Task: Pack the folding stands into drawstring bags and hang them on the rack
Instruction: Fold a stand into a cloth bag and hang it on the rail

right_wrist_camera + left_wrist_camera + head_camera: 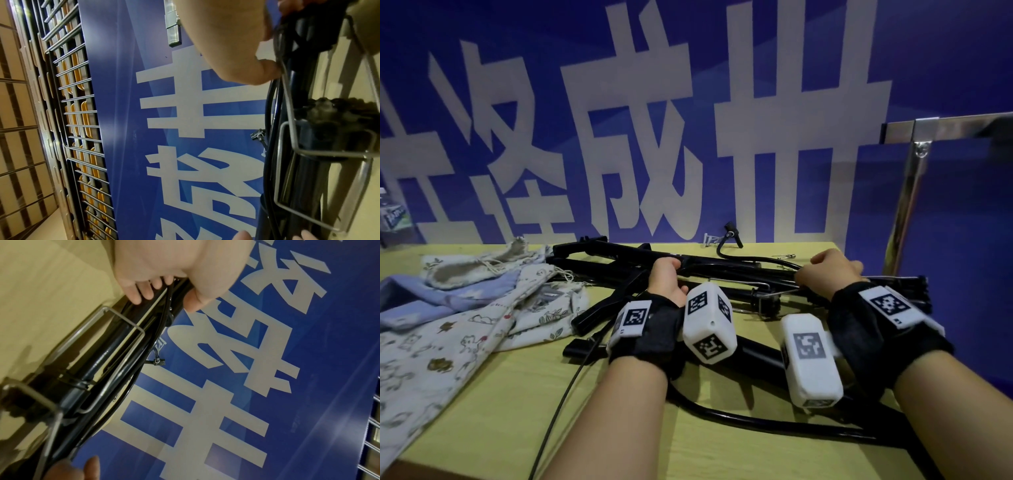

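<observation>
Folding stands [722,274] lie tangled mid-table, printed drawstring bags [465,308] heaped at their left, both the left hand [666,277] and right hand [828,270] curled around one black stand, the metal rack [914,164] far right.

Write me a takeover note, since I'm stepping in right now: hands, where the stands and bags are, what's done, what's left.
Left hand grips the black folding stand near its middle; right hand grips the same stand further right.
More stand parts lie on the wooden table.
Drawstring bags lie in a heap at the table's left, none visibly filled.
Metal rack stands at right, nothing visibly hung on it.
Done: nothing packed.
Left: bag each stand, hang the bags.
</observation>
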Motion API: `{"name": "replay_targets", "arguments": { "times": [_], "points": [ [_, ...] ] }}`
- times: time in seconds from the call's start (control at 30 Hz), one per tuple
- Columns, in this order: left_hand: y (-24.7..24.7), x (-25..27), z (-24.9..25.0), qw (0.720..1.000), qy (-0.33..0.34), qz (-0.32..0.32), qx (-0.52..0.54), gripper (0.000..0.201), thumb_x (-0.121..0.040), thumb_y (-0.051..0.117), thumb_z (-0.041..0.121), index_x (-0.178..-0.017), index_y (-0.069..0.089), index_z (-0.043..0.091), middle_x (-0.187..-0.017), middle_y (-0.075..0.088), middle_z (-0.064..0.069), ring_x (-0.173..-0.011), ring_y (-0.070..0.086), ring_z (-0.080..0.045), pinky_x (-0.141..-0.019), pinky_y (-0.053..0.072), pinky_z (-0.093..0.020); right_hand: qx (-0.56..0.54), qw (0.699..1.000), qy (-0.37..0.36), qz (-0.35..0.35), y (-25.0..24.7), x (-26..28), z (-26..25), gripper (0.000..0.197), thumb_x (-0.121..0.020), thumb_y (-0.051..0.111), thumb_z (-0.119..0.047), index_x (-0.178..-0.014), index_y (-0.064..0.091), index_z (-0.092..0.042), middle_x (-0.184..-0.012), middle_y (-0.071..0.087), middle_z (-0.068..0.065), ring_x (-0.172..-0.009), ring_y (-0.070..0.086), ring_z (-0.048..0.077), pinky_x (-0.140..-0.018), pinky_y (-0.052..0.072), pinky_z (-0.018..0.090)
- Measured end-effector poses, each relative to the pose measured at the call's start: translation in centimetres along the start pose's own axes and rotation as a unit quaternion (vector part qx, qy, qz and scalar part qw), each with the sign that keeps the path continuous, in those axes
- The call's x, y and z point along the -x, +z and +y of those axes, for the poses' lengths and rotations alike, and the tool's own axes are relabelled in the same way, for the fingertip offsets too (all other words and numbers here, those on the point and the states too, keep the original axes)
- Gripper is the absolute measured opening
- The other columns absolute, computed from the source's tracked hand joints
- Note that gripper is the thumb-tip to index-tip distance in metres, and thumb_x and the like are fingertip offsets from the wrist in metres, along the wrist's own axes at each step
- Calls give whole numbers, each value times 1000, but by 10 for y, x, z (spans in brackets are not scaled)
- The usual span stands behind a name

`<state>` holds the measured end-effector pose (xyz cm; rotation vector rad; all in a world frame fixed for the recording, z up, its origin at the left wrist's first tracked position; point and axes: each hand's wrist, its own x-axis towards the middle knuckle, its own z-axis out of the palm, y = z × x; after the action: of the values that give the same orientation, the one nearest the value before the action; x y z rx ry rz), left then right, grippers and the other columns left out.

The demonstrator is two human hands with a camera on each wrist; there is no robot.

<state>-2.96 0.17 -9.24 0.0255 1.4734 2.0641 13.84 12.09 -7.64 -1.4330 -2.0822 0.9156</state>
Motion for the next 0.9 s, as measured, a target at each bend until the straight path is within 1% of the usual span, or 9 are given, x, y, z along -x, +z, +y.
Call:
{"name": "replay_targets", "arguments": {
  "times": [0.07, 0.13, 0.17, 0.23, 0.33, 0.4, 0.47, 0.57, 0.9],
  "points": [
    [0, 2, -1, 1000, -13, -21, -13, 53, -91, 44, 19, -142, 34, 9, -104, 53, -12, -90, 55, -26, -73, 47, -31, -3, 1000, 1, -31, -1, 1, -1, 45, -85, 60, -17, -127, 47, -7, -133, 39, 20, -108, 41, 28, -85, 37, 30],
    [1, 6, -1, 999, -22, -24, 0, 58, -91, 44, 18, -145, 29, 10, -143, 39, -14, -131, 41, -30, -100, 39, -39, -18, 999, -14, -40, 0, 1, -1, 51, -86, 62, -15, -132, 42, -8, -135, 39, 18, -100, 42, 23, -78, 33, 27],
    [2, 7, -1, 1000, -18, -17, 6, 55, -91, 45, 18, -143, 31, 8, -144, 38, -14, -130, 42, -29, -100, 38, -39, -40, 998, -20, -41, 0, 1, 0, 53, -84, 64, -13, -133, 41, -10, -136, 39, 17, -101, 43, 23, -78, 35, 27],
    [4, 6, -3, 1000, 9, 9, 1, 38, -91, 45, 15, -127, 39, 4, -108, 49, -10, -91, 53, -22, -82, 43, -31, -104, 993, -29, -44, 2, 0, 1, 49, -82, 66, -11, -127, 47, -14, -127, 48, 13, -102, 52, 23, -78, 43, 28],
    [8, 5, -4, 999, 32, 11, 14, 5, -92, 44, 11, -95, 46, 8, -78, 37, -3, -65, 39, -13, -60, 38, -24, -226, 972, -59, -31, 4, 3, -1, 15, -86, 56, -7, -98, 61, -15, -93, 59, 5, -81, 55, 18, -57, 40, 24],
    [10, 5, -3, 998, 34, -21, 48, 8, -93, 42, 7, -87, 47, 6, -81, 43, -5, -70, 50, -17, -61, 45, -25, -299, 951, -78, 6, 2, 3, -3, 20, -89, 48, -4, -82, 59, -19, -86, 57, 3, -78, 53, 20, -55, 38, 24],
    [10, 8, -1, 993, 37, -47, 100, 22, -95, 40, 6, -116, 47, 0, -108, 50, -16, -100, 57, -29, -80, 50, -34, -343, 935, -87, 22, 1, 3, -5, 23, -90, 41, -2, -88, 58, -18, -83, 54, 0, -79, 53, 21, -58, 41, 27],
    [9, 16, 1, 985, 20, -68, 160, 51, -97, 39, 10, -145, 23, 0, -148, 28, -24, -135, 35, -36, -108, 34, -41, -394, 913, -105, 7, 2, 7, -8, 22, -92, 40, -3, -103, 53, -18, -84, 52, -2, -77, 53, 18, -61, 44, 29],
    [1, 20, 9, 950, -7, -166, 264, 56, -94, 42, 36, -138, 32, 2, -144, 38, -19, -132, 39, -35, -102, 33, -47, -470, 846, -209, 142, -3, 12, -7, 36, -87, 48, 4, -80, 53, -31, -86, 56, -4, -77, 53, 12, -73, 45, 29]
  ]
}}
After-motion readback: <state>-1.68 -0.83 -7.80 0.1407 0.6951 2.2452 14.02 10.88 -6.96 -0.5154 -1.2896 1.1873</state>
